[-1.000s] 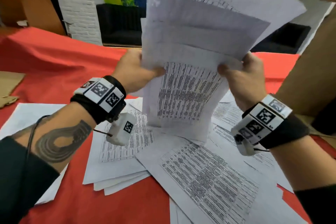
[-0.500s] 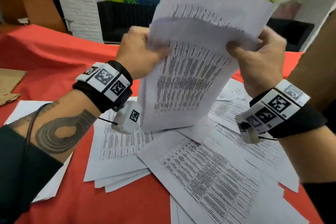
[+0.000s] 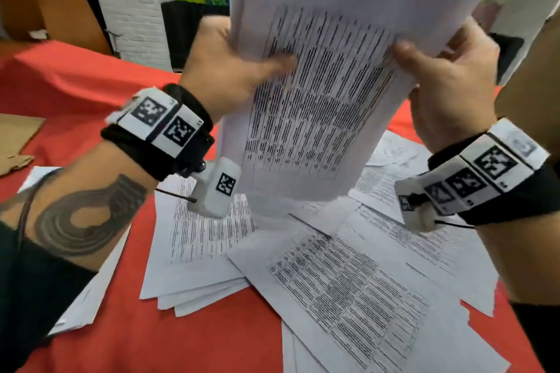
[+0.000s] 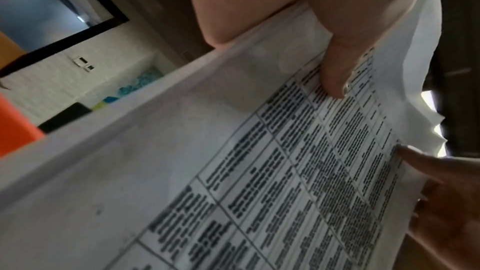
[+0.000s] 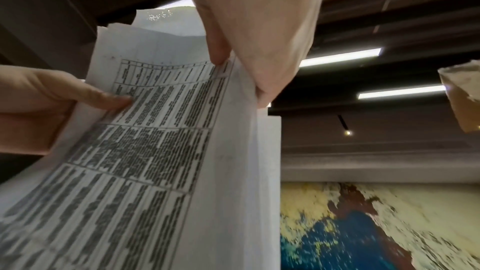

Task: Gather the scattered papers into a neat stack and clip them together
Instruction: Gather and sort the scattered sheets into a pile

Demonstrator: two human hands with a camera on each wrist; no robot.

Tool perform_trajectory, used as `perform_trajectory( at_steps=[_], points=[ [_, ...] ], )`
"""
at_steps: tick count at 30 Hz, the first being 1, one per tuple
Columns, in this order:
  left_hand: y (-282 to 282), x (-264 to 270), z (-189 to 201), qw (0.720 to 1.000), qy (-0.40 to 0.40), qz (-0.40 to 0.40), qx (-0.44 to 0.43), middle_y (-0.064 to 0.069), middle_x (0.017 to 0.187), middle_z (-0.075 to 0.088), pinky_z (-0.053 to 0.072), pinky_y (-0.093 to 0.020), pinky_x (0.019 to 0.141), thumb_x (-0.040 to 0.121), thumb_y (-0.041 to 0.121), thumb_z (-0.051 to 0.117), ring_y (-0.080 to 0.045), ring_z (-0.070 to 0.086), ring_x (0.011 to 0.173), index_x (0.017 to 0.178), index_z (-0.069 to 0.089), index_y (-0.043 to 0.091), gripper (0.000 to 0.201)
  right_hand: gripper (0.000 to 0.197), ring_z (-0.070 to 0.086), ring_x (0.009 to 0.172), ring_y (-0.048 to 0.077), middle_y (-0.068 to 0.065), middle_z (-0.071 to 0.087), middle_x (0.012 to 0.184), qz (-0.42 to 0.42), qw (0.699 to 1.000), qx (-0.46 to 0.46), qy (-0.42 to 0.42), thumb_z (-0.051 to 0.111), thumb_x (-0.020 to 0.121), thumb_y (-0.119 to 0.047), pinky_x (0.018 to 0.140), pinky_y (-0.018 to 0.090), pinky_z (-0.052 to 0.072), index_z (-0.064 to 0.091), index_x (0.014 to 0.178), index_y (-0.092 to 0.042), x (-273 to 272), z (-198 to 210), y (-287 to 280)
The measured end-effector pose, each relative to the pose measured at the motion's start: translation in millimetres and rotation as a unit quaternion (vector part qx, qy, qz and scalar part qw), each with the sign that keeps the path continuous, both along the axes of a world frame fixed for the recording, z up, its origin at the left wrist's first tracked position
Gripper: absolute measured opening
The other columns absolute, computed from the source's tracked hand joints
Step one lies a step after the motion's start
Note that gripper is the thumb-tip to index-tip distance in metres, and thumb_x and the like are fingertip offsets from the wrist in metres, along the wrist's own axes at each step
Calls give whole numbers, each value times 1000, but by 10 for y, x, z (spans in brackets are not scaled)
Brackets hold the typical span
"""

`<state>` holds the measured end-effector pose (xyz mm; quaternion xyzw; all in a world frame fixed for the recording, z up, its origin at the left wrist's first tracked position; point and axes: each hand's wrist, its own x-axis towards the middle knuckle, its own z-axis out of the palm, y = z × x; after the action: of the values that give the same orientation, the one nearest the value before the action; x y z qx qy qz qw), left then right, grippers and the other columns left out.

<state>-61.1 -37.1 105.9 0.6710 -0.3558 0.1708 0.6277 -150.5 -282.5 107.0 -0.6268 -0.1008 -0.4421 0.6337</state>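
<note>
A red tablecloth (image 3: pixel 100 85) fills the lower frame of my head view, and nearest me loose printed sheets (image 3: pixel 348 291) lie overlapping across it from lower centre to lower right. Above them, at centre frame, I see the held bundle of papers (image 3: pixel 318 106) upright and clear of the table, my left hand (image 3: pixel 224 70) pinching its left edge with the thumb across the print and my right hand (image 3: pixel 448 79) gripping the right edge likewise. Beyond, at the upper left, stands a white brick wall (image 3: pixel 130 3).
</note>
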Motion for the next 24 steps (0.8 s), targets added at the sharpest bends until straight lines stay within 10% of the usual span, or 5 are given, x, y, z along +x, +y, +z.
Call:
perform_trajectory(
  at_steps=[5, 11, 15, 20, 24],
  points=[
    [-39, -64, -54, 999, -6, -24, 21, 6, 105, 79, 59, -24, 88, 77, 8, 89, -4, 75, 97, 109, 74, 12, 36, 61, 65, 115, 49, 29, 67, 123, 36, 997, 37, 64, 81, 71, -1, 95, 66, 53, 53, 125, 3, -57, -192, 61],
    [-82, 8, -83, 999, -3, -9, 44, -16, 110, 78, 59, -49, 95, 76, 18, 85, -20, 75, 101, 102, 77, 13, 28, 41, 69, 109, 45, 25, 72, 115, -26, 997, 10, 68, 72, 72, 3, 94, 64, 54, 64, 112, -2, -84, -62, 139],
    [-83, -43, 316, 998, -53, -18, 21, 2, 107, 77, 59, -30, 92, 82, 24, 85, -8, 75, 99, 106, 73, 16, 27, 37, 70, 98, 36, 28, 71, 109, -36, 999, 2, 12, 74, 70, 2, 92, 64, 55, 66, 106, -5, -78, 284, 78],
    [-156, 79, -12, 997, -28, -38, 69, -14, 109, 77, 59, -41, 92, 85, 25, 80, -15, 69, 95, 110, 75, 1, 36, 27, 67, 84, 13, 5, 73, 96, -116, 981, -115, 108, 82, 71, -15, 79, 34, 58, 69, 93, -21, -12, -8, 78],
    [-216, 109, -153, 992, -68, 9, 104, -10, 94, 79, 58, -42, 79, 88, 28, 76, -13, 69, 82, 93, 80, 11, 18, 37, 69, 81, 18, 0, 75, 91, -157, 932, -259, 197, 83, 74, -49, 76, 36, 56, 72, 94, -20, -94, -80, 126]
  ],
)
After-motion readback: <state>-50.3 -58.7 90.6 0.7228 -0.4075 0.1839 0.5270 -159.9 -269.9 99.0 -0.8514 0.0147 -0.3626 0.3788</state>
